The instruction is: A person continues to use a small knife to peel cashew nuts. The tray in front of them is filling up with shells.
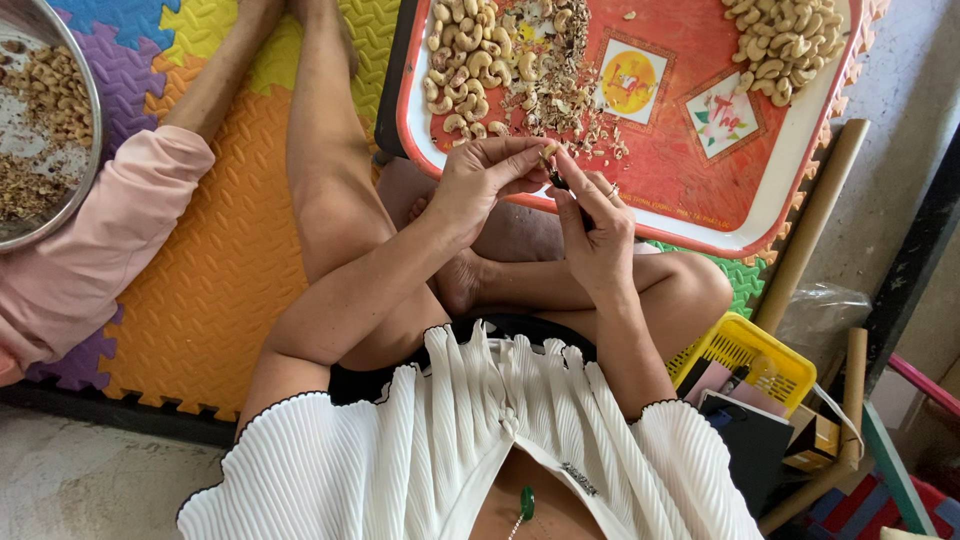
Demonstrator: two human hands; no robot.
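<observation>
Both hands are up just over the near edge of the red tray (pixel 700 215). The left hand (pixel 485 180) has its fingers pinched on a single cashew (pixel 548 152), and the right hand (pixel 597 235) is clamped on a small dark blade (pixel 562 184) touching it. I'd say the nut is light, curved, brittle and a bit slippery, so pinching it by the ends looks safest. Peeled piles sit at the tray's far corners, with skins (pixel 560 75) between them.

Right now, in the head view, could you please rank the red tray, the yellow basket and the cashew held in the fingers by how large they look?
1. Red tray, cut off by the frame's top edge.
2. Yellow basket, nearer the camera, partly hidden.
3. Cashew, pinched between left hand and right hand, by far the smallest.
</observation>
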